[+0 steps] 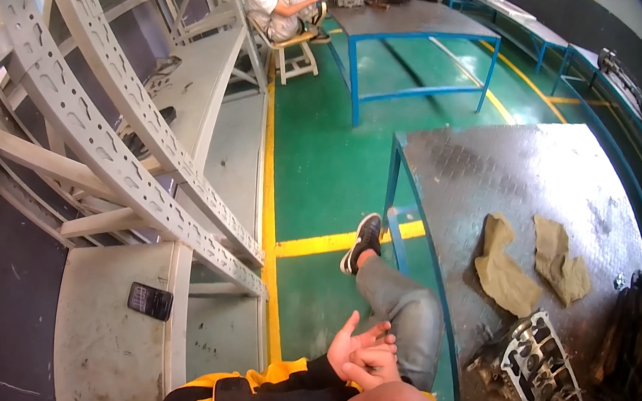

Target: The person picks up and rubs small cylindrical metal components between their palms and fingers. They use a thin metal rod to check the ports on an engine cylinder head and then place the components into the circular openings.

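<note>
My left hand (349, 344) is held low in front of me, its thumb and fingers spread apart. A dark sleeve ends at its wrist, and nothing shows in its palm. Close against it is my right hand (377, 366), with the fingers curled in and the thumb folded over. No object shows in it. The hands overlap, so part of the left palm is hidden. Beneath and beyond them stretches a leg in grey trousers (412, 324), ending in a black shoe (366, 241). A black and yellow jacket (248, 395) covers my left arm.
At the right, a metal-topped workbench (501, 179) bears two brown work gloves (505, 267) and a metal engine part (543, 362). A phone (150, 301) lies on the shelf (98, 333) of a white perforated rack (97, 131) at the left. Farther off, a person (283, 6) sits near another table (416, 22).
</note>
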Demonstrator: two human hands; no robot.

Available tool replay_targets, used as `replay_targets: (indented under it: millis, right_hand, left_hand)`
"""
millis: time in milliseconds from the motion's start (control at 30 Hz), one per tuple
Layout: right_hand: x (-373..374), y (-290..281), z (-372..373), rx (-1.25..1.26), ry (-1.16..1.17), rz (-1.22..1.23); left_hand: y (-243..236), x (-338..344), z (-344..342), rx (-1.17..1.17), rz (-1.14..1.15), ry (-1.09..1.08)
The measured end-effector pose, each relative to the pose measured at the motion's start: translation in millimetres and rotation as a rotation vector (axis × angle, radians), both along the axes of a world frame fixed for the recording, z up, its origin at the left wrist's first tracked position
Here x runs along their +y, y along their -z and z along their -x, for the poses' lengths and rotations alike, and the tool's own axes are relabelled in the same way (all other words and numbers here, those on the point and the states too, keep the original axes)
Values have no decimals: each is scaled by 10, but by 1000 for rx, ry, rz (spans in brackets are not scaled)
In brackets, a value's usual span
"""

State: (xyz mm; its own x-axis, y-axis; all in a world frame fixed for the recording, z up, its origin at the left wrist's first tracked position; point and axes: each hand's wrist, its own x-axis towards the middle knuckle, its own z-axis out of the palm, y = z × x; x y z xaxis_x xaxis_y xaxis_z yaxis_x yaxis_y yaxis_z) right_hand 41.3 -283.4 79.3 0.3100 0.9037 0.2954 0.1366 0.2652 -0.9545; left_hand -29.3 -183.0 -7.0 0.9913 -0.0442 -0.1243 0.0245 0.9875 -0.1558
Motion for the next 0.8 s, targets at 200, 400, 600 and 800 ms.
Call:
replay_targets:
  millis: [200, 400, 600, 800]
  right_hand:
    - [-6, -199, -202, -105, -148, -244]
    - [-59, -292, -90, 22, -116, -287]
    - [224, 211, -121, 198, 30, 190]
    - [-138, -707, -297, -49, -305, -560]
  left_hand:
    - [-50, -55, -85, -29, 84, 33]
    - [107, -163, -42, -166, 98, -83]
    - [54, -41, -44, -135, 34, -79]
    - [252, 10, -94, -163, 82, -91]
